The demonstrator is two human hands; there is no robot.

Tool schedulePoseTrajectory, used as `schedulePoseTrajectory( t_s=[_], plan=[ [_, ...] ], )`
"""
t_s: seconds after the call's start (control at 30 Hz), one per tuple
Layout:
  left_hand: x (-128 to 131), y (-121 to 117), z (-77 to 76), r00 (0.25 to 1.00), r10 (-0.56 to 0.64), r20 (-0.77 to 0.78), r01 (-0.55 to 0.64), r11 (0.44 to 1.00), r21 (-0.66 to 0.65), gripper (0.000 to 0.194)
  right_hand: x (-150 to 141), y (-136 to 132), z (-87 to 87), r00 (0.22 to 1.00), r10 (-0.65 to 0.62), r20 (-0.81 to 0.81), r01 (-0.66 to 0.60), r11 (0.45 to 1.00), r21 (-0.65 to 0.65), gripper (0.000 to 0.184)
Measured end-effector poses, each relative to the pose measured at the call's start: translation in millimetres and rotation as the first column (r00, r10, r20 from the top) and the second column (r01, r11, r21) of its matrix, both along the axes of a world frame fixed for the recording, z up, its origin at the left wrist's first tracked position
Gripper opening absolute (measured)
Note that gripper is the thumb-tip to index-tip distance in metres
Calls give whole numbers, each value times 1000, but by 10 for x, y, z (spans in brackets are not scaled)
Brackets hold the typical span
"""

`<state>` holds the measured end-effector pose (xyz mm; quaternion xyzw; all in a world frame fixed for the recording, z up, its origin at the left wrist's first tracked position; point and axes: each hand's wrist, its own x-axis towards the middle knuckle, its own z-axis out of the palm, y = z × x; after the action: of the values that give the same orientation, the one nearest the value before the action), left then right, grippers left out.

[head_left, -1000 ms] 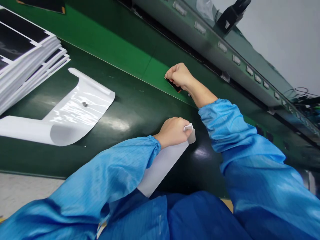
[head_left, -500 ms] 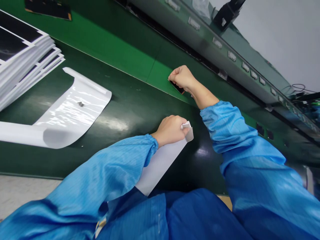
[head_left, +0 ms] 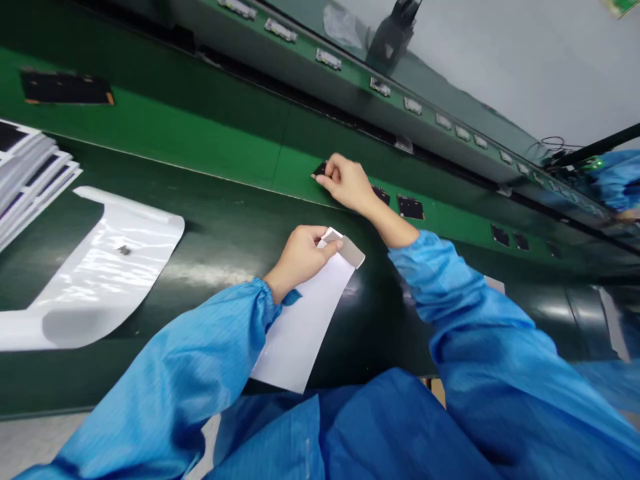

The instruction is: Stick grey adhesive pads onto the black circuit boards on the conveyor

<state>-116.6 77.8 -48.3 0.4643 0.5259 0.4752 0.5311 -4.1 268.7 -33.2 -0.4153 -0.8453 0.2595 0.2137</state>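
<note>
Green bench (head_left: 380, 327), white sheet (head_left: 305, 333) in left hand (head_left: 299, 259)

Sleeves (head_left: 190, 360) are done in pretty loud blue, and the sheet's (head_left: 303, 327) coloured plain white with a greyish flap (head_left: 353, 252). Vivid green's seen on the band (head_left: 210, 163), black on the flat pieces (head_left: 411, 207).

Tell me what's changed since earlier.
The view swung right. The left hand uncurled into a thumb-and-finger grip, baring more of the rectangular grey flap on the long white strip. The right hand stays at the thin black rectangular piece; the curled glossy white sheet lies unmoved.
</note>
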Motion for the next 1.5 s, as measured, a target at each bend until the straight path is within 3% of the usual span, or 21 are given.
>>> schedulePoseTrajectory(
  t_s=[0.1, 0.17, 0.33, 0.5, 0.6, 0.77, 0.97, 1.2, 1.5],
  plan=[
    [-68, 39, 26, 992, 124, 25, -124, 992, 15, 29, 385, -529, 78, 974, 110, -197, -150, 968, -200, 43],
    [-98, 57, 25, 981, 193, 25, -194, 981, 22, 30, 580, -817, 38, 948, 110, -297, -206, 928, -312, 44],
    [-129, 53, 33, 973, 225, -45, -224, 974, 21, 33, 671, -1154, -127, 912, -40, -408, -104, 940, -326, 24],
    [-140, 29, 52, 968, 185, -169, -183, 983, 24, 35, 651, -1164, -135, 901, 15, -433, -136, 959, -249, 14],
    [-154, 21, 41, 942, 230, -243, -227, 973, 39, 33, 673, -1158, -131, 895, 15, -445, -136, 961, -241, 15],
    [-159, 19, 60, 944, 217, -248, -205, 976, 71, 37, 677, -1175, -127, 898, -1, -439, -109, 968, -226, 10],
    [-183, 34, 70, 926, 277, -258, -273, 961, 53, 35, 694, -1161, -147, 873, -5, -487, -145, 952, -269, 24],
    [-242, 64, 57, 910, 311, -274, -307, 950, 60, 31, 726, -1093, -164, 922, 37, -386, -97, 986, -137, 6],
    [-239, 64, 71, 914, 278, -296, -274, 960, 56, 29, 717, -1123, -204, 904, 72, -421, -56, 997, 50, 10]
  ],
)
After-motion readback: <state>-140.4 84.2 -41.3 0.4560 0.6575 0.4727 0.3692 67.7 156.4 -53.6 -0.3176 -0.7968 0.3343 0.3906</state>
